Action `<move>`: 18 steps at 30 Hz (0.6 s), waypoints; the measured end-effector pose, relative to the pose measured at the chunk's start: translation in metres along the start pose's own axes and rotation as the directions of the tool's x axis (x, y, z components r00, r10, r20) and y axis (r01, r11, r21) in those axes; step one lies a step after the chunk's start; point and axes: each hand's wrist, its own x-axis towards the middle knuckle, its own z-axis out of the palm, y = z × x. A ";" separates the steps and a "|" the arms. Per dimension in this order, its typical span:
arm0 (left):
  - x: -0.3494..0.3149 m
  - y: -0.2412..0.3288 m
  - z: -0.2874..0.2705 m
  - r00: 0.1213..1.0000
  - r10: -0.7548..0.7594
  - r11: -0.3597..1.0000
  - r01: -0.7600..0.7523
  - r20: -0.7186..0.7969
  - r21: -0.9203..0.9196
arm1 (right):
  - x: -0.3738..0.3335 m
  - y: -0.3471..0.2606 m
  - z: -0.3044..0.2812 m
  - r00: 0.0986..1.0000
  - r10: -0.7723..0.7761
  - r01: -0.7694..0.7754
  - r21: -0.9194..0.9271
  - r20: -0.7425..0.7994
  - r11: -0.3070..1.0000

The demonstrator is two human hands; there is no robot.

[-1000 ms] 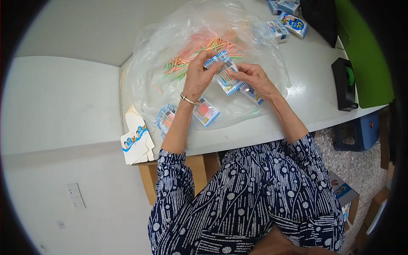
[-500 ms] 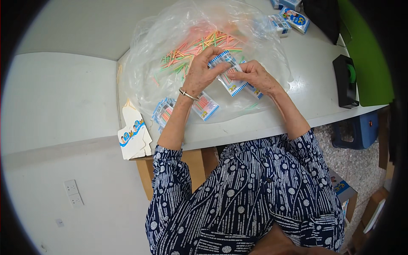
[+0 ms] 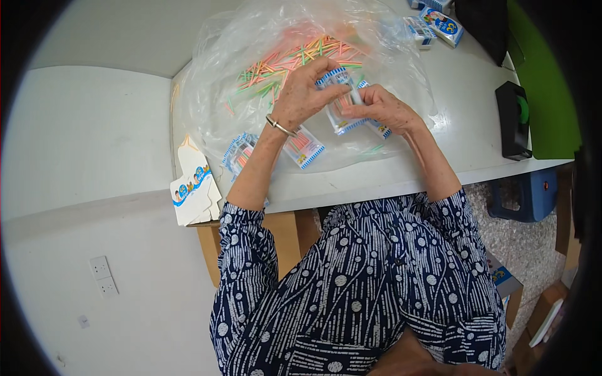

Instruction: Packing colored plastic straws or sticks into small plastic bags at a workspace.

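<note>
A clear packet (image 3: 342, 120) with blue-and-white striped ends, holding thin coloured sticks, is pinched between my two hands above the table. My left hand (image 3: 305, 95), with a bracelet at the wrist, grips its upper left side, fingers behind and thumb in front. From the other side my right hand (image 3: 390, 113) presses its thumb on the packet. Another striped packet (image 3: 380, 129) shows beneath my right hand; whether that hand holds it too I cannot tell. Nearer my left forearm lie a filled packet (image 3: 305, 148) and several more packets (image 3: 239, 152).
Loose pink, yellow and green sticks (image 3: 304, 59) lie on a large clear plastic bag (image 3: 210, 81) across the table. Flat white cartons (image 3: 194, 188) sit at the left corner. On the right are a black tape dispenser (image 3: 511, 119) and small blue-and-white boxes (image 3: 442, 26).
The held packet has tilted a little and sits slightly farther right in the picture, both hands still gripping it. The whole view has shifted slightly.
</note>
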 end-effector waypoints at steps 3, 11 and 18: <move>0.001 0.003 0.004 1.000 0.017 0.997 -0.017 -0.002 -0.077 | -0.001 0.003 0.000 0.998 0.047 -0.047 -0.001 -0.050 0.999; -0.007 -0.005 -0.007 0.998 0.060 0.992 -0.060 -0.007 -0.112 | -0.011 -0.020 0.009 0.996 0.079 -0.076 0.073 -0.035 0.994; -0.050 -0.035 -0.054 0.976 -0.148 0.988 0.153 0.158 -0.023 | -0.022 0.011 -0.010 0.910 -0.309 0.096 -0.582 -0.278 0.807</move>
